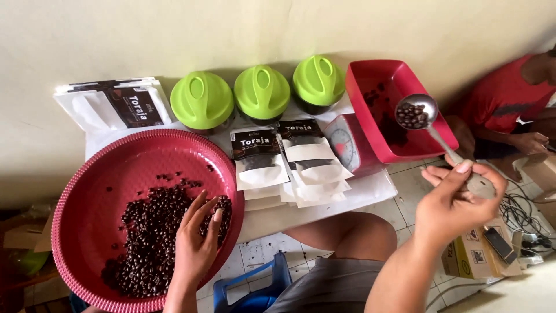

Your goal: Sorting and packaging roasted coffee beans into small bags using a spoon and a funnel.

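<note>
My left hand rests with spread fingers on a heap of dark coffee beans inside a big round pink basket tray. My right hand grips the handle of a metal spoon. Its bowl carries a small load of beans and hovers over the red pan of a kitchen scale. A few beans lie in that pan.
Three jars with green lids stand against the wall. White pouches with dark labels lie fanned on the low table; more are stacked at the left. Another person in a red shirt sits at right. Cables and a cardboard box are on the floor.
</note>
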